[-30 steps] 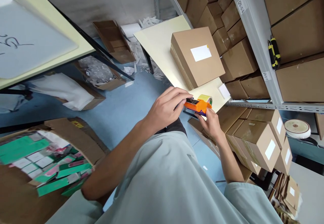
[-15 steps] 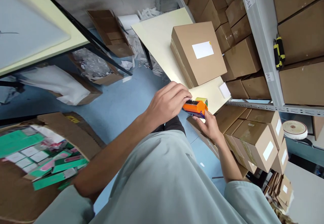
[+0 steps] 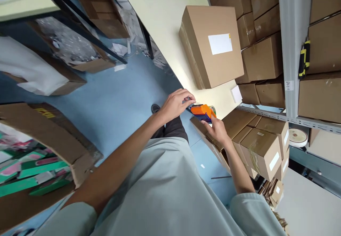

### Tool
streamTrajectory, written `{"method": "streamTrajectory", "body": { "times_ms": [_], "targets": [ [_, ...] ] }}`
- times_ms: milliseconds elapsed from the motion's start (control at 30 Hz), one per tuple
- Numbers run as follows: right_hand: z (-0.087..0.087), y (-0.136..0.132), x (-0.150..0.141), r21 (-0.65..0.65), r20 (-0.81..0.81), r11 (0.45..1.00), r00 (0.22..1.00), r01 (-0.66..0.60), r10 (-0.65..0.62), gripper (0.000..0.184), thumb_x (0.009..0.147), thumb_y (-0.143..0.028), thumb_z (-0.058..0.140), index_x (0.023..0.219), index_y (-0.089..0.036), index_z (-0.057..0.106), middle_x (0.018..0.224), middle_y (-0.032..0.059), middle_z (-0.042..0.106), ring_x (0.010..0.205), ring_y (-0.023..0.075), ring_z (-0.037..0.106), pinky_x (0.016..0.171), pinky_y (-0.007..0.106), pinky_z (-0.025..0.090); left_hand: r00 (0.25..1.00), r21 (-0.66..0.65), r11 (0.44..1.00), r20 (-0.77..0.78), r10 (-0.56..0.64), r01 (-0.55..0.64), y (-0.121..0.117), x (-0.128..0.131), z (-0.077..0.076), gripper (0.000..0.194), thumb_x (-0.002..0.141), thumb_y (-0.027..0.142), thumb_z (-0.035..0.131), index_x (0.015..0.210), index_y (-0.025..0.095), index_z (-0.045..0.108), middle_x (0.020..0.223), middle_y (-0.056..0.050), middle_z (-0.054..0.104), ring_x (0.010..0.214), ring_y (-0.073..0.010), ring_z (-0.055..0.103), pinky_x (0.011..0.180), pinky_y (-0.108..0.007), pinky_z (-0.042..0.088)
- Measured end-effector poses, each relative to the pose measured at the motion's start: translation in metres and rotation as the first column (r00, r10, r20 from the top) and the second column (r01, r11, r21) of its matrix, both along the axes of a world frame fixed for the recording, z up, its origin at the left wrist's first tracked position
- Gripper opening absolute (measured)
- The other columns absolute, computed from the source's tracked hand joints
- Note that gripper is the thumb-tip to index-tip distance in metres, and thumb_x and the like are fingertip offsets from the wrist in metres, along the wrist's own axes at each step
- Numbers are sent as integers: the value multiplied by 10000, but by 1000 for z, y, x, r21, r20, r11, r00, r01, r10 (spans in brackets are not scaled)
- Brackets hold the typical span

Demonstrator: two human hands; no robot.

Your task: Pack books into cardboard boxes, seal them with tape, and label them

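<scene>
My right hand (image 3: 217,130) grips an orange and dark blue tape dispenser (image 3: 204,111). A roll of tape (image 3: 212,109) with a green core shows partly behind it. My left hand (image 3: 178,104) is at the dispenser's front end, its fingers curled and pinched together. Whatever lies between those fingertips is too small to make out. Just beyond my hands, a closed cardboard box (image 3: 215,47) with a white label (image 3: 220,44) sits on a cream table (image 3: 162,5).
Labelled boxes (image 3: 262,147) are stacked below right, beside a metal shelf (image 3: 293,62) full of cartons. A black and yellow tool (image 3: 304,59) hangs on its post. An open carton (image 3: 50,129) of green packets stands left. A small white box (image 3: 236,94) lies at the table's end.
The view has shifted, bringing the table's box higher in the picture. My left fingers have drawn slightly away from the dispenser's front and curled more. My right hand still holds the dispenser.
</scene>
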State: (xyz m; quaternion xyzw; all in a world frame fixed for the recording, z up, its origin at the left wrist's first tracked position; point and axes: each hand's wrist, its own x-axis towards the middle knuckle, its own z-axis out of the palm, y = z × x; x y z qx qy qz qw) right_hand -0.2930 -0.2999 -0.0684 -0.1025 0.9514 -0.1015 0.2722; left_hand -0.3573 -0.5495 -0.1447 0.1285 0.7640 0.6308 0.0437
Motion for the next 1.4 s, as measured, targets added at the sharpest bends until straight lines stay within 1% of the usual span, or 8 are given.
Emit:
{"method": "streamTrajectory", "body": {
  "times_ms": [67, 200, 267, 533, 733, 1033, 1233, 1400],
  "targets": [
    [-3, 5, 3, 51, 12, 999, 1000, 2, -2, 346, 1132, -513, 499, 1228, -205, 624, 910, 81, 758, 825, 275, 766, 718, 310, 519, 1000, 3, 1000, 26, 11, -11, -1, -5, -10, 144, 1019, 321, 698, 927, 231, 762, 930, -36, 769, 872, -201, 667, 842, -342, 551],
    [-4, 25, 12, 208, -1, 977, 999, 40, -41, 350, 1130, -518, 475, 1173, -203, 622, 879, 92, 744, 751, 278, 739, 658, 315, 475, 983, -26, 986, 69, 168, -167, -17, -24, -24, 152, 1008, 332, 691, 936, 224, 770, 966, -43, 770, 893, -210, 667, 869, -359, 557],
    [-6, 35, 16, 250, -4, 966, 998, 61, -62, 375, 1126, -533, 463, 1179, -193, 614, 864, 97, 732, 733, 285, 728, 641, 323, 461, 977, -52, 980, 84, 195, -191, -24, -34, -33, 141, 985, 341, 718, 935, 221, 773, 954, -41, 765, 888, -213, 662, 877, -368, 558],
    [-15, 45, 30, 210, 21, 969, 990, 130, -137, 426, 1118, -592, 418, 1113, -209, 604, 804, 73, 692, 706, 278, 700, 656, 328, 460, 984, -20, 990, 107, 139, -138, -22, -52, -59, 165, 971, 381, 748, 914, 227, 769, 935, -43, 760, 892, -218, 668, 879, -376, 567],
    [-25, 55, 30, 260, 16, 944, 977, 203, -214, 488, 1114, -630, 384, 1204, -199, 595, 793, 55, 683, 651, 263, 677, 637, 322, 445, 985, -13, 994, 133, 110, -109, -2, -64, -78, 118, 964, 340, 736, 926, 231, 762, 976, -42, 774, 890, -213, 674, 883, -384, 574],
    [-68, 50, -4, 413, -74, 894, 985, 174, -158, 467, 1144, -587, 326, 1166, -197, 581, 916, 108, 722, 732, 270, 698, 649, 302, 463, 973, 64, 977, 117, 197, -206, 28, -105, -114, 191, 969, 435, 748, 904, 255, 743, 964, -59, 751, 932, -241, 674, 899, -405, 569],
    [-91, 44, -3, 344, -171, 900, 960, 269, -222, 452, 1149, -568, 301, 1197, -194, 550, 910, 112, 715, 699, 261, 695, 633, 298, 482, 956, 68, 962, 144, 254, -266, 43, -112, -121, 171, 972, 412, 744, 931, 246, 744, 983, -64, 727, 933, -236, 671, 895, -400, 568],
    [-100, 33, -2, 374, -196, 866, 941, 331, -275, 496, 1156, -546, 314, 1345, -137, 522, 1046, 171, 728, 792, 277, 742, 652, 306, 516, 911, 76, 924, 213, 352, -375, 74, -108, -116, 165, 1029, 374, 672, 1033, 228, 747, 1115, -80, 711, 974, -213, 704, 945, -396, 589]
  ]
}}
